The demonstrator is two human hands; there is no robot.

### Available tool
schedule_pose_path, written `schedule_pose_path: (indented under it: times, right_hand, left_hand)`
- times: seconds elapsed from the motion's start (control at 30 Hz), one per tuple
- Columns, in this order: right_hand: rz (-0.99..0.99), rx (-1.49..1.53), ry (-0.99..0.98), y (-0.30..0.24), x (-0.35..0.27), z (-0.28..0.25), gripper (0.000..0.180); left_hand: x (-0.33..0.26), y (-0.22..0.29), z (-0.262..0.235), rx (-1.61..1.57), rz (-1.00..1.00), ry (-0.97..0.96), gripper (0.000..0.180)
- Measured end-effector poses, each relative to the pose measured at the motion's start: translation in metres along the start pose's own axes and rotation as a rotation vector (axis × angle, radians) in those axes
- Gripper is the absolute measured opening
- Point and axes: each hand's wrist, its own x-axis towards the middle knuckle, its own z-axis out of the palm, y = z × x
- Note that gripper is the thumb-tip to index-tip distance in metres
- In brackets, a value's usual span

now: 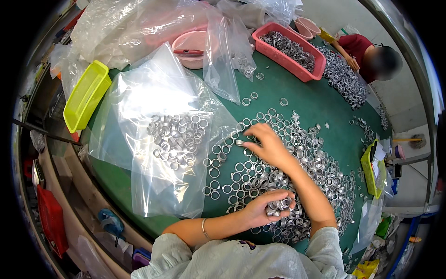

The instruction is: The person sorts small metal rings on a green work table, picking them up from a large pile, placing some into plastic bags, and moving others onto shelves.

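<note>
My left hand (pixel 265 207), a bracelet on its wrist, is cupped and closed around several small silver metal rings (pixel 278 208). It is just above the near part of a large spread of the same rings (pixel 302 179). Farther forward, my right hand (pixel 268 147) reaches over the left edge of this spread, with thumb and forefinger apart. A single ring (pixel 239 143) shows edge-on at the thumb's tip; I cannot make out a grip on it. To the left, a clear plastic bag (pixel 153 190) lies flat, with a batch of rings (pixel 179 139) at its middle.
A green table (pixel 274 88) carries everything. At the back are a pink tray (pixel 290 60) full of metal parts, a pink basin (pixel 188 56) and plastic sheets (pixel 134 28). A yellow-green tray (pixel 88 95) stands left. Another person (pixel 357 53) sits by a ring pile (pixel 344 76) at far right.
</note>
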Motion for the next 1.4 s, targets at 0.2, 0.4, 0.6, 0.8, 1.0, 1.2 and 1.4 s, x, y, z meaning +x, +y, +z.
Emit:
schedule_pose_path:
  times: [0.2, 0.4, 0.6, 0.8, 1.0, 1.2, 1.4]
  right_hand:
    - [0.042, 0.188, -0.702, -0.01, -0.008, -0.037, 0.018]
    - [0.024, -0.003, -0.154, 0.02, 0.008, -0.033, 0.04]
    - [-0.043, -0.238, -0.196, 0.031, -0.002, -0.005, 0.042]
    - [0.044, -0.006, -0.461, 0.005, -0.058, -0.058, 0.035]
    - [0.32, 0.277, -0.245, 0.024, -0.041, -0.076, 0.018]
    - [0.018, -0.419, 0.326, 0.088, 0.009, -0.025, 0.015]
    - [0.581, 0.711, 0.175, 0.053, -0.011, -0.045, 0.014]
  left_hand:
    - [-0.004, 0.001, -0.003, 0.006, 0.033, 0.087, 0.023]
    - [-0.003, -0.006, -0.002, 0.042, -0.039, 0.05, 0.024]
    - [-0.004, -0.012, -0.002, 0.084, -0.124, 0.13, 0.024]
    - [-0.008, -0.01, 0.0, 0.068, -0.119, 0.123, 0.026]
    - [-0.007, -0.015, -0.002, 0.069, -0.113, 0.093, 0.025]
    - [0.001, -0.014, -0.015, 0.051, -0.072, 0.14, 0.023]
    - [-0.005, -0.006, -0.013, -0.071, -0.002, 0.13, 0.022]
